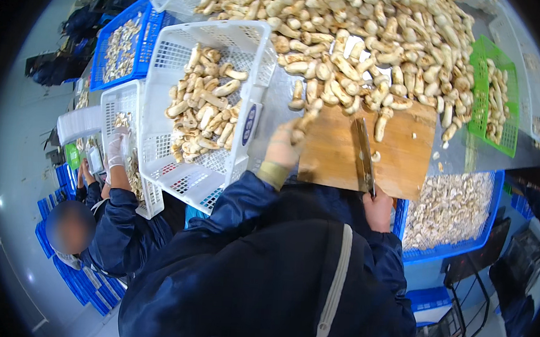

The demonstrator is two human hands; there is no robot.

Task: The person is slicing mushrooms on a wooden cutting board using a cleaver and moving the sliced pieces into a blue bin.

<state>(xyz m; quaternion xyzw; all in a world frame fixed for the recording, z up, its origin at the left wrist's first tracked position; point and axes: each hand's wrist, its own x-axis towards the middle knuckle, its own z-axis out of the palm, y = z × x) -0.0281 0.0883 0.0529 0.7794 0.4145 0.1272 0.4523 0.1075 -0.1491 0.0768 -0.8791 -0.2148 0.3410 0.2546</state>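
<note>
One mushroom (pixel 308 118) clamped in the fingers of the left hand (pixel 282 147), by the left side of the cutting board (pixel 327 156); right hand (pixel 377 210) has fingers wrapped round the knife (pixel 364 151) handle, blade pointing away across the board. For clean cutting, steady the mushroom on the wood, left fingers well clear of the blade; beyond lies the mushroom heap (pixel 408 38), white basket (pixel 261 75) left, blue crate (pixel 447 251) of pieces right.

mushroom heap (pixel 377 30) cropped above, knife (pixel 365 154) partly covered
</note>
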